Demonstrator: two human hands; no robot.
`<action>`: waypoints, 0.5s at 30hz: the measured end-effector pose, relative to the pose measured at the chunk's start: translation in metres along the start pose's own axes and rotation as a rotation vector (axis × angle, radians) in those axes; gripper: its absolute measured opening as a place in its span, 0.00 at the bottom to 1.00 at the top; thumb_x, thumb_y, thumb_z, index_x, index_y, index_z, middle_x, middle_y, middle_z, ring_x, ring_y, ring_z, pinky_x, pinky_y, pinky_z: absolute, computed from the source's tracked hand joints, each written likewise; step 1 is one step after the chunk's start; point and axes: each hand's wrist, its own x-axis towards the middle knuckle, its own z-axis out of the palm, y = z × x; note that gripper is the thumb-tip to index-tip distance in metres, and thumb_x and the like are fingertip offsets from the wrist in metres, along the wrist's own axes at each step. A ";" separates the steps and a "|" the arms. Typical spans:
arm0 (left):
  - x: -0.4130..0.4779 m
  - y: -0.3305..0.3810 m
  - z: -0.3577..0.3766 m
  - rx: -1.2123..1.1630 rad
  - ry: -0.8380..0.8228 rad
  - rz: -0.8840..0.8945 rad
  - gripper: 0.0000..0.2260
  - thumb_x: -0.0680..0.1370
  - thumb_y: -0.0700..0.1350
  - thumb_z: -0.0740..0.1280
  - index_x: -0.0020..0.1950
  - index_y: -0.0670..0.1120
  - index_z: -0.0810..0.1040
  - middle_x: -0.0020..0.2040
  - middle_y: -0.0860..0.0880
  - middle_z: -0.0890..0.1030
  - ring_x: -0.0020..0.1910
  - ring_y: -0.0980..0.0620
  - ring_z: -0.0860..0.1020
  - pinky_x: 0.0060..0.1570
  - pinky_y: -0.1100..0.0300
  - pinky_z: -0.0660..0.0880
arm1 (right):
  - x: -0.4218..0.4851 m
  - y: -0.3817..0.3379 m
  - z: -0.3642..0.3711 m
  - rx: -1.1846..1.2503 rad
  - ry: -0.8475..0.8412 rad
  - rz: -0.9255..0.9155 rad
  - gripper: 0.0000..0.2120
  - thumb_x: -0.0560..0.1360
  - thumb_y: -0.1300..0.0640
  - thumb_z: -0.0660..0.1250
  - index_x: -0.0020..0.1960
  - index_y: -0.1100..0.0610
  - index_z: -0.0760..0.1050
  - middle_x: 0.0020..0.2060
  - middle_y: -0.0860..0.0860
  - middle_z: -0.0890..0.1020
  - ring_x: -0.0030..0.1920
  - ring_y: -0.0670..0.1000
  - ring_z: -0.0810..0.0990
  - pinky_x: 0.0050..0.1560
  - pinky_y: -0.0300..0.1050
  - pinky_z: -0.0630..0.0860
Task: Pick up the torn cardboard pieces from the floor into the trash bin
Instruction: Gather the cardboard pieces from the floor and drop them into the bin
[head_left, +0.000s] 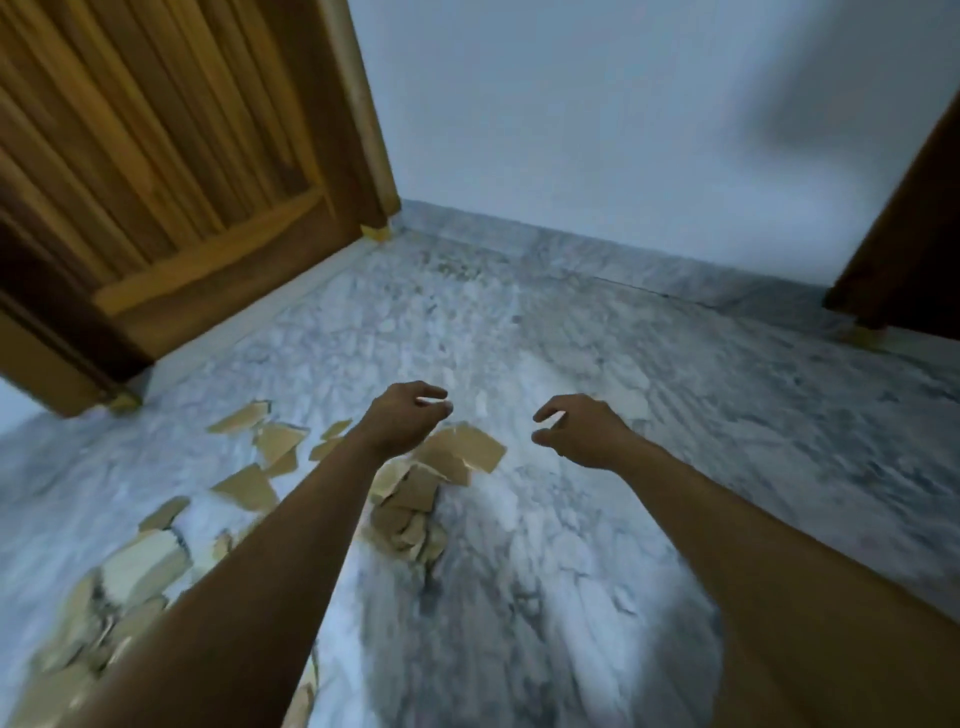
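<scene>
Several torn tan cardboard pieces (462, 449) lie scattered on the grey marble floor, from the centre down to the lower left, where a bigger heap (140, 569) sits. My left hand (408, 418) hovers above the central pieces with fingers loosely curled, holding nothing. My right hand (576, 431) reaches forward beside it over bare floor, fingers also loosely curled and empty. No trash bin is in view. The picture is motion-blurred.
A wooden door (171, 171) in its frame stands at the left. A white wall (623, 130) with a marble skirting closes the far side. Part of a dark wooden door or frame (904, 249) shows at the right edge. Marble floor (571, 338) stretches ahead.
</scene>
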 end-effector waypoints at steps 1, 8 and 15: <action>-0.003 -0.014 -0.006 0.011 -0.007 -0.030 0.17 0.78 0.53 0.68 0.65 0.50 0.79 0.62 0.44 0.80 0.55 0.43 0.80 0.52 0.54 0.75 | 0.002 -0.005 0.012 -0.015 -0.028 0.001 0.16 0.75 0.45 0.73 0.61 0.48 0.79 0.60 0.54 0.81 0.52 0.53 0.81 0.50 0.45 0.76; 0.013 -0.081 -0.054 0.061 -0.061 -0.057 0.21 0.77 0.55 0.69 0.68 0.50 0.76 0.72 0.45 0.72 0.65 0.45 0.75 0.63 0.49 0.74 | 0.036 -0.050 0.066 -0.107 -0.092 0.040 0.24 0.73 0.45 0.75 0.66 0.50 0.76 0.64 0.54 0.78 0.57 0.54 0.80 0.51 0.43 0.75; 0.038 -0.124 -0.087 0.084 -0.131 -0.088 0.23 0.77 0.55 0.70 0.70 0.49 0.74 0.68 0.46 0.76 0.64 0.48 0.76 0.65 0.54 0.71 | 0.080 -0.099 0.097 -0.245 -0.141 0.094 0.28 0.75 0.50 0.73 0.72 0.54 0.70 0.69 0.56 0.73 0.64 0.56 0.76 0.57 0.46 0.75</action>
